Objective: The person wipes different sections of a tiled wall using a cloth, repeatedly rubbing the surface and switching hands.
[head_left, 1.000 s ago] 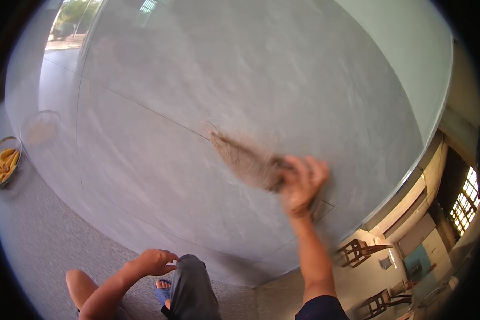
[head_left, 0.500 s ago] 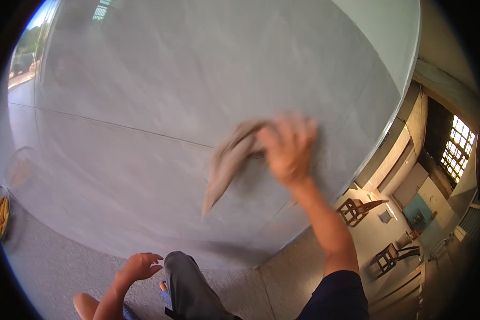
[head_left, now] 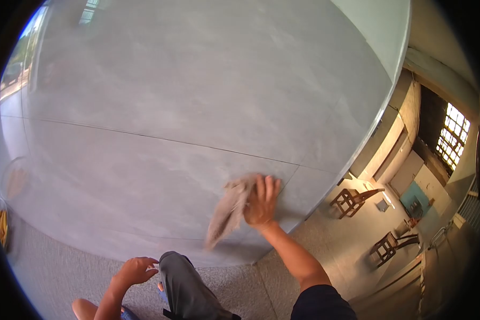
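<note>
A brownish cloth (head_left: 231, 210) is held against the lower part of a glossy grey tiled wall (head_left: 197, 90) by my right hand (head_left: 262, 202). The fingers point upward, and the cloth hangs out to the left of the hand, its lower end loose and slightly blurred. My left hand (head_left: 137, 270) is low in the view beside my bent knee (head_left: 176, 261). Its fingers are loosely curved with a gap to the thumb, and nothing shows in it.
At the far left a container with yellow contents (head_left: 1, 226) stands on the speckled floor (head_left: 53, 245). Beyond the wall's right edge are a wooden chair (head_left: 352, 201), another chair (head_left: 392, 248) and a barred window (head_left: 453, 136).
My right hand has moved down and to the left along the wall, carrying the cloth. The view has shifted slightly. My left hand stays beside the knee.
</note>
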`<control>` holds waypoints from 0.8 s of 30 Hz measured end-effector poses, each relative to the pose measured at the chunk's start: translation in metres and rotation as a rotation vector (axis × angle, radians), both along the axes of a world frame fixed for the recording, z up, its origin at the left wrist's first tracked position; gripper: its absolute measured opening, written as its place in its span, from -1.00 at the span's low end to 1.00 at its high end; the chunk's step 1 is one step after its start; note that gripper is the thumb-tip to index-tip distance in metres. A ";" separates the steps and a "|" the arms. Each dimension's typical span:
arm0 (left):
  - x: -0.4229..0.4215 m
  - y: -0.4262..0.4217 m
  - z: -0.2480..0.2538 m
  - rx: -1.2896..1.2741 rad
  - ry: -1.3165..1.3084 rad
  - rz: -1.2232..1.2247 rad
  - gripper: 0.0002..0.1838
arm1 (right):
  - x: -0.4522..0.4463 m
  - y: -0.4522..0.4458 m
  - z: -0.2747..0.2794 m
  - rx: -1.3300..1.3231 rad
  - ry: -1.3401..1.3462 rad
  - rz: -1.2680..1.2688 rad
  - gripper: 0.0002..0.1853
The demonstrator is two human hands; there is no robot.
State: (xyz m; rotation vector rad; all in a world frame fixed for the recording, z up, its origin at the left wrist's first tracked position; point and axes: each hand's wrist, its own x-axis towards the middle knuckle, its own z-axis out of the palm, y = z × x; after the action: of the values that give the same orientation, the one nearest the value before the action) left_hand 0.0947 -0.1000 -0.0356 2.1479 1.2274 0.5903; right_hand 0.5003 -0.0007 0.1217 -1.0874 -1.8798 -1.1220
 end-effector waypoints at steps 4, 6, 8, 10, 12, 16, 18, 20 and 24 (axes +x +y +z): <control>0.004 -0.001 -0.003 -0.008 0.062 -0.014 -0.64 | 0.006 -0.003 0.019 0.023 -0.131 0.073 -0.47; 0.002 0.000 0.000 -0.004 0.058 -0.005 -0.65 | 0.027 0.006 0.061 0.103 -0.209 -0.003 -0.46; 0.001 0.000 -0.003 -0.012 0.046 -0.003 -0.65 | 0.053 0.019 0.117 0.275 -0.246 -0.111 -0.36; -0.002 0.002 -0.009 0.000 0.013 0.010 -0.66 | 0.050 0.010 0.187 0.428 -0.111 -0.102 -0.37; -0.002 0.001 -0.010 -0.003 0.017 -0.002 -0.66 | 0.055 0.032 0.241 0.670 0.084 0.080 -0.35; 0.000 0.002 -0.011 0.006 0.042 -0.006 -0.64 | 0.164 0.077 0.217 0.403 0.021 -0.077 -0.36; -0.001 0.002 -0.012 0.011 0.043 -0.004 -0.63 | 0.102 0.058 0.213 0.500 0.216 0.071 -0.41; 0.002 0.000 -0.015 0.019 0.045 -0.008 -0.63 | 0.048 0.022 0.189 0.434 0.242 -0.038 -0.43; 0.005 -0.005 -0.014 0.018 0.064 0.018 -0.62 | 0.035 0.012 0.081 0.268 0.223 0.012 -0.29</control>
State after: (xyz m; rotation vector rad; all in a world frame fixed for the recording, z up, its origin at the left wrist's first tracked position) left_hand 0.0994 -0.1052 -0.0500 2.1886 1.2815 0.5456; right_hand 0.5353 0.0109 0.2022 -1.0016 -1.5131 -1.1565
